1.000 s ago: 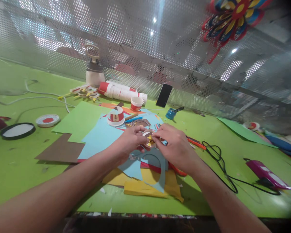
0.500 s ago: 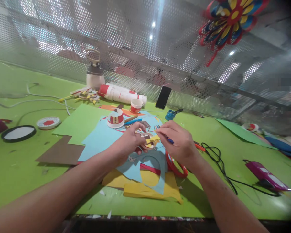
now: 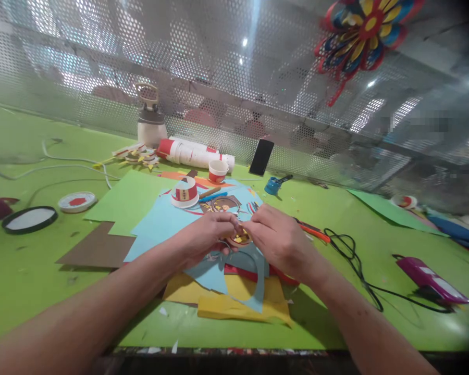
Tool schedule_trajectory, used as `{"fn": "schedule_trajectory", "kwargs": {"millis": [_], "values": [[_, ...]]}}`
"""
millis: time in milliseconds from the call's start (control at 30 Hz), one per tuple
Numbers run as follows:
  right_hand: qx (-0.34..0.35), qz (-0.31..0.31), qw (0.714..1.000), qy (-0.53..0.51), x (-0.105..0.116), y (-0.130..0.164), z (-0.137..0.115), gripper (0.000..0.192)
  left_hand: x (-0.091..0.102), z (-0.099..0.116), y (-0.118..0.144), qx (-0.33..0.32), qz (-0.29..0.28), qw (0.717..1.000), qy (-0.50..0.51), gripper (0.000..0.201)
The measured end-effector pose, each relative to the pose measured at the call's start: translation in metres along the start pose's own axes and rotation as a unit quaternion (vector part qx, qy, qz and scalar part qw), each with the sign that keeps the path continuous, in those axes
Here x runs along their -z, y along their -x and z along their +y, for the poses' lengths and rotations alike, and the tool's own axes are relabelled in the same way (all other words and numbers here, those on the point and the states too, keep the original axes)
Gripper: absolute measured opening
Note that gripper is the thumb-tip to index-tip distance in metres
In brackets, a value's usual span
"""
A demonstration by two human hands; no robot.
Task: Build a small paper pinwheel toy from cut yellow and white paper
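Left to right. Black-rimmed disc (image 3: 29,219) and tape roll (image 3: 77,201) on the green table (image 3: 19,271). Brown card (image 3: 97,246) and blue sheet (image 3: 164,221) under the work. Left hand (image 3: 203,237) pinched shut on a small round paper piece (image 3: 240,238), held just above the sheets at centre. Right hand (image 3: 281,242), fingertips closed on the same piece from the other side. Orange scissors (image 3: 315,232) and black cord (image 3: 352,260) near the right wrist. Glue gun (image 3: 430,278) far right. Risk, as a judgement: the thin piece may tear or crease under opposing pinches; the wrist may snag the cord.
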State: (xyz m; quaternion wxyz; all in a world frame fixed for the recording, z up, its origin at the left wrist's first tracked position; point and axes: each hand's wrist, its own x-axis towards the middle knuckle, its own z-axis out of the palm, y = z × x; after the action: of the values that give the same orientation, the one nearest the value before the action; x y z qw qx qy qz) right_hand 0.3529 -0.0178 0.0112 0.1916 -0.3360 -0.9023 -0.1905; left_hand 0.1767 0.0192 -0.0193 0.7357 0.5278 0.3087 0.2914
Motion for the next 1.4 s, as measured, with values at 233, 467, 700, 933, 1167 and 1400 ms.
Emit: {"fn": "schedule_trajectory", "kwargs": {"millis": [233,467,700,933,1167,1400], "values": [[0.009,-0.012,1.000,0.025,-0.003,0.002,0.000,0.027,0.003,-0.002,0.000,-0.014,-0.007,1.000,0.019,0.017],[-0.008,0.000,1.000,-0.003,-0.001,0.000,-0.001,0.026,-0.001,0.002,0.000,-0.009,0.008,1.000,-0.011,0.015],[-0.252,0.099,0.950,-0.158,0.008,0.002,0.014,0.012,-0.002,0.003,0.001,-0.001,0.024,0.999,-0.028,0.019],[-0.340,-0.017,0.914,-0.218,0.011,-0.003,0.005,0.012,-0.003,0.000,0.000,-0.020,0.014,0.999,-0.045,0.025],[-0.354,0.011,0.902,-0.248,0.006,-0.006,-0.006,0.009,-0.006,0.000,0.000,-0.043,0.012,0.997,-0.059,0.023],[-0.345,0.036,0.903,-0.254,0.010,-0.005,-0.003,0.011,-0.007,0.002,0.001,-0.041,0.010,0.997,-0.061,0.022]]}}
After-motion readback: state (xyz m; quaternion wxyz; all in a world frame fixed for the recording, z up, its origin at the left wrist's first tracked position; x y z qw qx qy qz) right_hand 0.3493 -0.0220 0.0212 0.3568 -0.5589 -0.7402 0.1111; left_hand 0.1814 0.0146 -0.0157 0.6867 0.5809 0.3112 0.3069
